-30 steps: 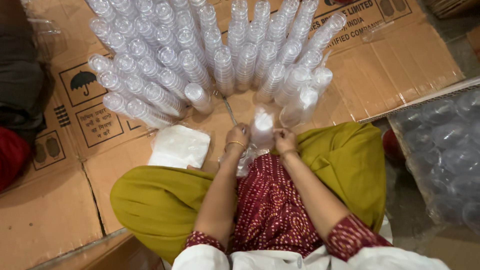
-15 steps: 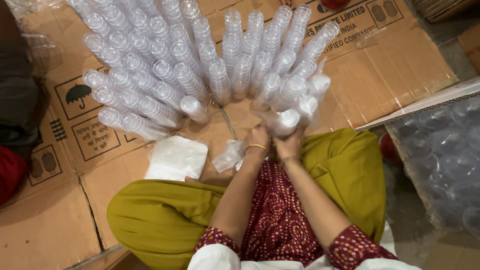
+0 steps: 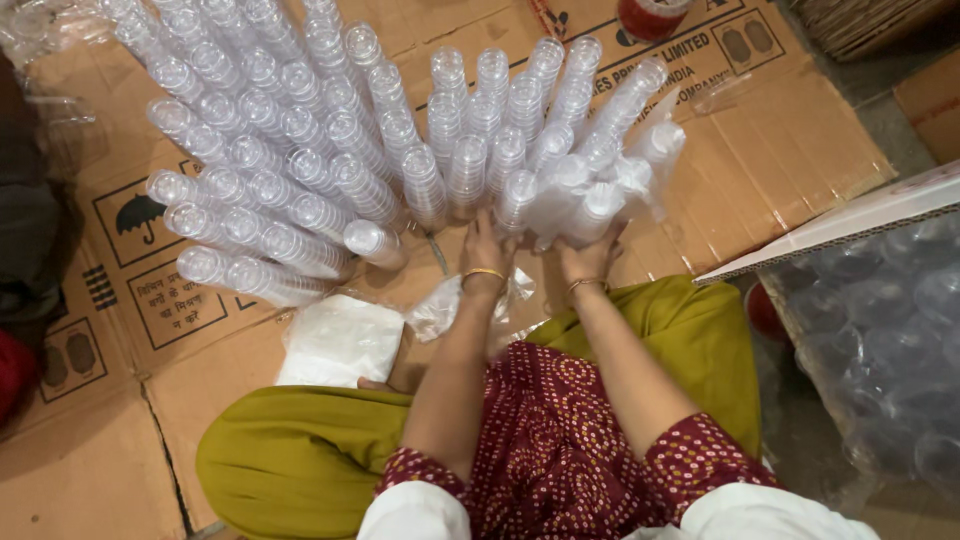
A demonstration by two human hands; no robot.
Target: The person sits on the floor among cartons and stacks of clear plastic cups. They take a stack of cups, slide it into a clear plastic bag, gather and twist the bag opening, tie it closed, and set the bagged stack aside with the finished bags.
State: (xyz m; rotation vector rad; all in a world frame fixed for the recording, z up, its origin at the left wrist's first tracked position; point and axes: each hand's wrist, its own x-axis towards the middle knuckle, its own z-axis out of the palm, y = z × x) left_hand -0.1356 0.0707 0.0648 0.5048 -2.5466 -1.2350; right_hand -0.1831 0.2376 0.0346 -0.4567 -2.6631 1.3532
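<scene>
Many long stacks of clear plastic cups (image 3: 300, 150) lie fanned out on flattened cardboard (image 3: 780, 150) in front of my crossed legs. My left hand (image 3: 487, 243) and my right hand (image 3: 590, 256) are both stretched forward to the fan's right side. Together they grip the near end of a cup stack in a thin plastic sleeve (image 3: 610, 185), which lies among the other stacks. Each wrist wears a gold bangle.
A pile of flat white plastic bags (image 3: 340, 340) and a crumpled clear wrapper (image 3: 437, 310) lie by my left knee. At right, an open carton (image 3: 850, 215) holds bagged clear cups. A red container (image 3: 650, 15) stands at the far edge. Someone's dark clothing (image 3: 25, 250) is at left.
Both hands have carried the sleeved stack of cups from above my lap forward and laid it into the right side of the fan. The view has shifted slightly.
</scene>
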